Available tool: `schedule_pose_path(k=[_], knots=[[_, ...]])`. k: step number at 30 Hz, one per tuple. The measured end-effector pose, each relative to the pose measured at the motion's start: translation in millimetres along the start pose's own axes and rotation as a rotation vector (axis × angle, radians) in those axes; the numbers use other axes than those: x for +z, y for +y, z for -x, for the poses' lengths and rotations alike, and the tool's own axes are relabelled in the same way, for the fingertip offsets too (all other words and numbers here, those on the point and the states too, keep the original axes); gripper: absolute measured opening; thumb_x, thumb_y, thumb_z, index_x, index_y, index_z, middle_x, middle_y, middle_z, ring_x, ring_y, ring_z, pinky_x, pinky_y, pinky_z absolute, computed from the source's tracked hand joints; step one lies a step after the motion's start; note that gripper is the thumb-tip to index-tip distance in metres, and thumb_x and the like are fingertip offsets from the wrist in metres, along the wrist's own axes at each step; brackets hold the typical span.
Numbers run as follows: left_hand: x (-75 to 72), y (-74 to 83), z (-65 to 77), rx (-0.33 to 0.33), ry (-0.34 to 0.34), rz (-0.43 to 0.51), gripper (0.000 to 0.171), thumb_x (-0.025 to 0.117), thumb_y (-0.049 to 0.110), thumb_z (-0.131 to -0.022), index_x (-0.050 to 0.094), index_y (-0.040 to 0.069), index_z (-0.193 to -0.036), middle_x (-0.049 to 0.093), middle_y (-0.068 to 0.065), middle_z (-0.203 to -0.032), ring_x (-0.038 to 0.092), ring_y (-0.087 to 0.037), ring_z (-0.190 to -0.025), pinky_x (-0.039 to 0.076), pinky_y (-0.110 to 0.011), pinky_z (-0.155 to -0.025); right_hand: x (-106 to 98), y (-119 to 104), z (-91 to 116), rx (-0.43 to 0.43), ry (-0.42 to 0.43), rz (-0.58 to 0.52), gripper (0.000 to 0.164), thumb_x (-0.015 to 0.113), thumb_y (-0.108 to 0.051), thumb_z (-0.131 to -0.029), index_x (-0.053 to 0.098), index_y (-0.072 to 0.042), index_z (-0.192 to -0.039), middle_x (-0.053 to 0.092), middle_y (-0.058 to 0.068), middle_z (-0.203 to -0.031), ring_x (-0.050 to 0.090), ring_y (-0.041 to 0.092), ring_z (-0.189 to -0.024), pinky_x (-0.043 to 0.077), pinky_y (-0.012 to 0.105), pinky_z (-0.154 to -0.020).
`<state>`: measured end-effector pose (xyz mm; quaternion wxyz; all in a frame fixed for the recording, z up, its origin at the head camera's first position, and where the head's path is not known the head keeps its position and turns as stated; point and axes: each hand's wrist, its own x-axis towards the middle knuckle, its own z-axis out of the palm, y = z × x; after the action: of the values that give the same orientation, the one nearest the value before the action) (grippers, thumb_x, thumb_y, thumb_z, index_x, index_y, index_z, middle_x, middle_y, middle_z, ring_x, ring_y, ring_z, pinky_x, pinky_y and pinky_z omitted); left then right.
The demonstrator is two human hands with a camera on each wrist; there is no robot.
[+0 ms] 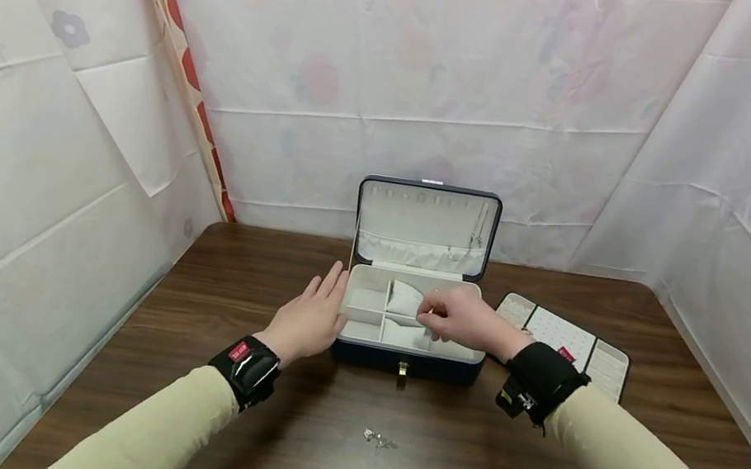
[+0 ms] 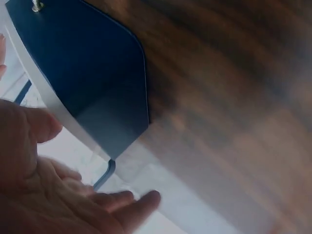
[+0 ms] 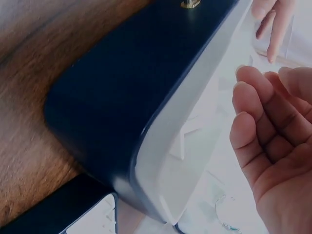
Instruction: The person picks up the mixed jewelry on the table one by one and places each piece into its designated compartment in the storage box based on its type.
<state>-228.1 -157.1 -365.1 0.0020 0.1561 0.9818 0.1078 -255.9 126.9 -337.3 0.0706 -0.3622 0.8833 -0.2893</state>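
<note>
A navy jewelry box (image 1: 365, 355) with a white lining stands with its lid (image 1: 425, 231) raised. My left hand (image 1: 310, 315) is at the box's left side with its fingers extended; the left wrist view shows the thumb close to the rim. Over the compartments hangs my right hand (image 1: 462, 317), fingers curled and thumb near the index finger. Whether a small thing sits between those fingertips cannot be seen. Two white cushions, a rear one (image 1: 404, 299) and a front one (image 1: 401, 334), lie in the middle compartments. Thin necklaces (image 1: 479, 223) hang inside the lid at the right.
A small heap of silvery jewelry (image 1: 379, 440) lies on the brown wooden table (image 1: 225, 275) in front of the box. To the right rests a white-lined jewelry tray (image 1: 557, 334), partly behind my right wrist. White sheets (image 1: 401, 88) hang around the table.
</note>
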Motion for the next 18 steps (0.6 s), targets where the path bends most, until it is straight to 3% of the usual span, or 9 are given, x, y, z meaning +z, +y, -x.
schedule_pose_path(k=[5, 9, 14, 18], knots=[[1.6, -0.5, 3.3, -0.132, -0.050, 0.126, 0.074, 0.048, 0.034, -0.107, 0.013, -0.002, -0.162, 0.012, -0.019, -0.169, 0.027, -0.044, -0.151, 0.030, -0.055, -0.119, 3, -7, 3, -0.024, -0.036, -0.005, 0.018, 0.058, -0.015, -0.104, 0.073, -0.007, -0.099, 0.065, -0.006, -0.071, 0.059, 0.006, -0.063, 0.049, 0.027, -0.061], [3.9, -0.4, 3.7, -0.154, -0.076, 0.162, 0.070, 0.045, 0.033, -0.108, 0.017, -0.005, -0.160, 0.023, -0.021, -0.166, 0.028, -0.039, -0.151, 0.026, -0.051, -0.122, 5, -8, 4, -0.031, -0.049, 0.004, 0.018, 0.057, -0.015, -0.104, 0.074, -0.008, -0.100, 0.066, -0.005, -0.071, 0.060, 0.005, -0.063, 0.049, 0.026, -0.061], [6.5, -0.1, 5.3, -0.074, -0.083, 0.112, 0.055, 0.038, 0.024, -0.110, 0.035, -0.010, -0.153, 0.040, -0.023, -0.158, 0.036, -0.034, -0.148, 0.024, -0.047, -0.123, 9, -9, 5, -0.050, -0.059, 0.008, 0.017, 0.059, -0.013, -0.103, 0.074, -0.007, -0.101, 0.067, -0.006, -0.072, 0.060, 0.003, -0.063, 0.050, 0.024, -0.062], [6.8, 0.6, 6.8, 0.023, -0.050, 0.051, 0.044, 0.039, 0.016, -0.108, 0.051, -0.013, -0.139, 0.057, -0.025, -0.142, 0.051, -0.033, -0.138, 0.031, -0.048, -0.120, 12, -10, 5, -0.063, -0.071, 0.008, 0.015, 0.060, -0.012, -0.102, 0.074, -0.007, -0.100, 0.067, -0.006, -0.074, 0.061, 0.001, -0.063, 0.051, 0.023, -0.062]])
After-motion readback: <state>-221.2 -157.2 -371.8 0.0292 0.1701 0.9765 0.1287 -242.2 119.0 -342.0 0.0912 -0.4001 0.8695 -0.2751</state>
